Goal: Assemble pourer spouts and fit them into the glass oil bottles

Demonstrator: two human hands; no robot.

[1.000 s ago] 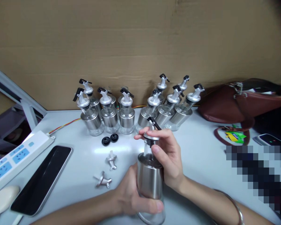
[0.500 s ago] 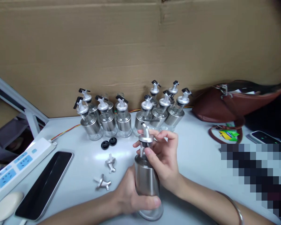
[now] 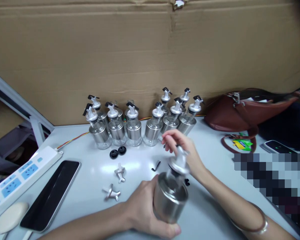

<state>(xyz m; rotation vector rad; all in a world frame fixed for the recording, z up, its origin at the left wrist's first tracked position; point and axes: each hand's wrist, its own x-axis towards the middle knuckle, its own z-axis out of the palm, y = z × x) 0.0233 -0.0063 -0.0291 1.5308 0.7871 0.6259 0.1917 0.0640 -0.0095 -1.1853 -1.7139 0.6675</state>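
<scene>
My left hand (image 3: pixel 146 208) is wrapped round the steel sleeve of a glass oil bottle (image 3: pixel 171 196), which leans to the right. Its silver pour spout (image 3: pixel 179 161) is blurred and bears no black lever. Beyond the bottle, my right hand (image 3: pixel 181 141) is closed, fingertips pinched on a small black lever (image 3: pixel 164 146) that barely shows. One loose black lever (image 3: pixel 156 165) lies on the table left of the spout, and another small black piece (image 3: pixel 187 182) is partly hidden behind the bottle. Two loose silver spouts (image 3: pixel 120 172) and two black stoppers (image 3: pixel 118 152) lie to the left.
Several oil bottles (image 3: pixel 133 128) with black-levered spouts stand along the cardboard wall (image 3: pixel 140 60). On the left are a phone (image 3: pixel 51 195), a power strip (image 3: pixel 20 180) and a white oval object (image 3: pixel 12 217). A brown bag (image 3: pixel 252 111) rests at the right back.
My right hand has left the bottle's neck and reached forward to the table. My left hand has shifted the bottle right and tilted it. Small black pieces behind it now show.
</scene>
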